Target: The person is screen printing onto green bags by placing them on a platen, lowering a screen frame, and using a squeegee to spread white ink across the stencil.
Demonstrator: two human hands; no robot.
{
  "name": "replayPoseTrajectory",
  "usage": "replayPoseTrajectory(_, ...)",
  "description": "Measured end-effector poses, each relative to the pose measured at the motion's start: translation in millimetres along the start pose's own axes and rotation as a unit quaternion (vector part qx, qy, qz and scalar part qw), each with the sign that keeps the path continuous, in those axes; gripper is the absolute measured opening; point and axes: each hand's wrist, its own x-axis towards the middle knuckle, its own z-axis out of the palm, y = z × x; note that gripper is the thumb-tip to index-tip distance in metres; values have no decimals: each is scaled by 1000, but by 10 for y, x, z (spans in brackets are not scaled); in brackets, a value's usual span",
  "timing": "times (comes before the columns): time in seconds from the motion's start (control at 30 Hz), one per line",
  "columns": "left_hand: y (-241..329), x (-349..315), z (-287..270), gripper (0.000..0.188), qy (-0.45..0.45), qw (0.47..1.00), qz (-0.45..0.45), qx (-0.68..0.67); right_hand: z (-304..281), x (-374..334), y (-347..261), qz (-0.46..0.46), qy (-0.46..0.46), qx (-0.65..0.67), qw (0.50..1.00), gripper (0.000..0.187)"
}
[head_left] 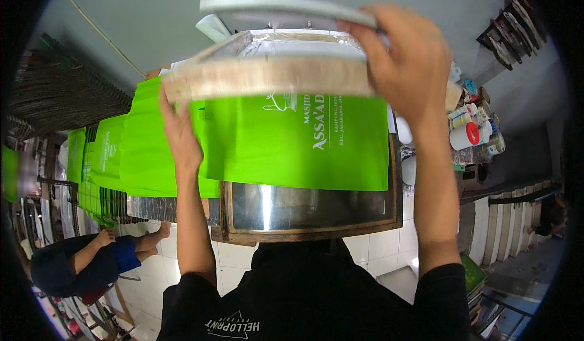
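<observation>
My left hand (180, 135) is closed on the near left corner of a wooden screen-printing frame (267, 78), which is tilted up and smeared by motion. My right hand (409, 58) grips the right end of a long pale bar, which looks like a squeegee (286, 4), above the frame's far side. Part of that hand covers the frame's right end, so I cannot tell whether it touches the wood. Below the frame a bright green fabric piece (274, 164) with white print lies flat on a wood-edged glass printing table (310, 213).
More green printed pieces (146, 152) lie overlapped to the left, by wire drying racks (67, 97). Tubs and jars (471, 125) crowd the right side. A seated person (79, 262) is at the lower left; another person (550, 216) is at the far right.
</observation>
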Motion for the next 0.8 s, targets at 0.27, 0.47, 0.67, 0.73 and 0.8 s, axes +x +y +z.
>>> replayPoseTrajectory(0.27, -1352, -26, 142, 55, -211, 894, -375, -126, -36, 1095, 206, 129, -61, 28, 989, 36)
replayPoseTrajectory(0.47, -1778, 79, -1103, 25, -119, 942, -305, -72, 214, 1357, 322, 150, -80, 90, 981, 36)
replayPoseTrajectory(0.67, -1922, 559, -2511, 47, 82, 854, -164, 487, 233, 1606, 750, 95, -40, 84, 991, 57)
replayPoseTrajectory(0.73, -1985, 435, -2614, 54, 108, 902, -98, 407, 294, 1622, 680, 100, -41, 120, 987, 50)
replayPoseTrajectory(0.8, -2075, 156, -2199, 58, 60, 947, -5, 315, 311, 1616, 652, 84, -43, 160, 983, 45)
